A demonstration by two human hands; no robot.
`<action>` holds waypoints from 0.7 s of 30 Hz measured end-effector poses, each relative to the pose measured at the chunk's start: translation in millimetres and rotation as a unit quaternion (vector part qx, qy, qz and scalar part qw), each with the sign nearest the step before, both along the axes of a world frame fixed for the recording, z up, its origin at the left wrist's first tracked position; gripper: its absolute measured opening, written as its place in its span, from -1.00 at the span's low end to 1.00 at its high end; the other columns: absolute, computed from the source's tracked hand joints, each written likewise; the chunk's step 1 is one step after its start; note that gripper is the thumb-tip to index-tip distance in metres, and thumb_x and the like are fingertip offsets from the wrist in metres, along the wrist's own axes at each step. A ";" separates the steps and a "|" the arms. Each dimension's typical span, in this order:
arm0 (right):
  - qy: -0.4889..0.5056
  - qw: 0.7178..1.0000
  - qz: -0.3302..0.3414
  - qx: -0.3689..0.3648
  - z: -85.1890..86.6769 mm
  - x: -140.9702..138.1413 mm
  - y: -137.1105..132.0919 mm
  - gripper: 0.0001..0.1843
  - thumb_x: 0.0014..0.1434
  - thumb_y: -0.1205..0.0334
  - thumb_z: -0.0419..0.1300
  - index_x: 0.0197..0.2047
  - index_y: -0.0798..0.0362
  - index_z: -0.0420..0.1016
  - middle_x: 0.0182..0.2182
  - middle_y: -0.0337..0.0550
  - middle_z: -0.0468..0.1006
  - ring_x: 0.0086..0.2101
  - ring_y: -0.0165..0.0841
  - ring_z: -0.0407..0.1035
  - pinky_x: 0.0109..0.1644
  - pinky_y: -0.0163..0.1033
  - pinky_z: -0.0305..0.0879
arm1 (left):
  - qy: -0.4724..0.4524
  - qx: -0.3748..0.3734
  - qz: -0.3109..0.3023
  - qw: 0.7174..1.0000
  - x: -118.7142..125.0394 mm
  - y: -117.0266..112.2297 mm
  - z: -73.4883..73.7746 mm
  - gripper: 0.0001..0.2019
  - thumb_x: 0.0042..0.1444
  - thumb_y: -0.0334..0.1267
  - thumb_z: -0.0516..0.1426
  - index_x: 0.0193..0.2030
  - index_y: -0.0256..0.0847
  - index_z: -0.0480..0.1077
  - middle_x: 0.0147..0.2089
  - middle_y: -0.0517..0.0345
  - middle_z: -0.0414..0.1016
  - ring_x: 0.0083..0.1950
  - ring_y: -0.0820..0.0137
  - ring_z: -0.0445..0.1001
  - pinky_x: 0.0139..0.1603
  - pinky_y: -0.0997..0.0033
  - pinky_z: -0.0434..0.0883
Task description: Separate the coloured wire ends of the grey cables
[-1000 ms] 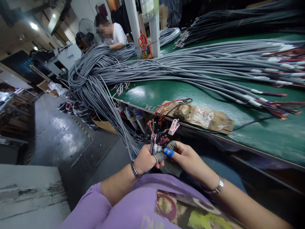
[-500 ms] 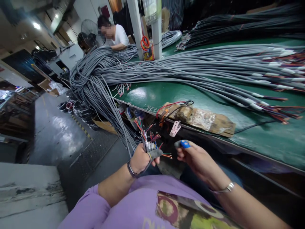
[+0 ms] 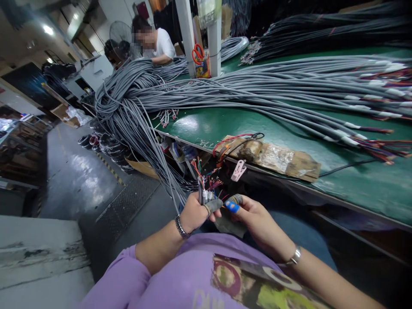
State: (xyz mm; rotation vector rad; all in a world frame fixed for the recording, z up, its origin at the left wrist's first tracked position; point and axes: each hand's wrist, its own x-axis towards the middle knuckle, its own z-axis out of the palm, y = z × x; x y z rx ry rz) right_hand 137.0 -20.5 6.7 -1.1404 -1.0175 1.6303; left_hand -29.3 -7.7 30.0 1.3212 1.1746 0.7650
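My left hand is closed round several grey cables, whose stripped ends point up with thin coloured wires fanning out. A grey finger cot covers its thumb. My right hand, with a blue cover on the thumb and a grey one on the index finger, pinches thin wire ends right beside the left thumb. The fingers mostly hide those wires. Just beyond the hands, a pink clip hangs at the table edge.
Long grey cables lie across the green table and drape off its left end. A taped wooden board sits along the front edge. Orange-handled scissors hang on a post. A person works at the back.
My right hand has moved left and down to the left hand, and its thumb and index finger now pinch the wires that stuck out there. The left hand keeps hold of the cables.
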 end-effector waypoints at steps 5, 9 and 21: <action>-0.008 1.000 -0.023 -0.003 2.4 -0.8 -2.1 -0.56 -0.13 -0.14 0.36 -0.48 0.07 0.41 -0.58 -0.27 0.36 -0.53 -0.44 0.16 -0.45 -0.30 0.16 | 0.001 -0.015 -0.002 1.000 1.5 0.2 -2.6 -0.54 0.03 0.10 0.18 -0.61 -0.30 0.39 -0.63 0.14 0.40 -0.66 0.56 0.28 -0.59 0.56 0.22; -0.011 0.999 0.049 -0.004 4.9 5.7 0.0 -0.56 -0.14 -0.13 0.37 -0.50 0.07 0.38 -0.59 -0.27 0.35 -0.55 -0.45 0.14 -0.46 -0.30 0.14 | -0.020 -0.044 -0.011 0.999 -0.7 2.3 -6.1 -0.53 0.00 0.11 0.19 -0.63 -0.29 0.35 -0.65 0.17 0.36 -0.69 0.57 0.24 -0.64 0.56 0.18; 0.007 0.996 0.083 -0.021 23.5 7.2 17.3 -0.57 -0.15 -0.14 0.36 -0.39 0.05 0.46 -0.50 -0.20 0.51 -0.49 -0.36 0.33 -0.35 -0.24 0.27 | -0.031 -0.084 -0.105 0.990 2.7 3.8 -4.4 -0.55 -0.04 0.07 0.24 -0.65 -0.30 0.34 -0.66 0.17 0.35 -0.69 0.57 0.24 -0.66 0.55 0.19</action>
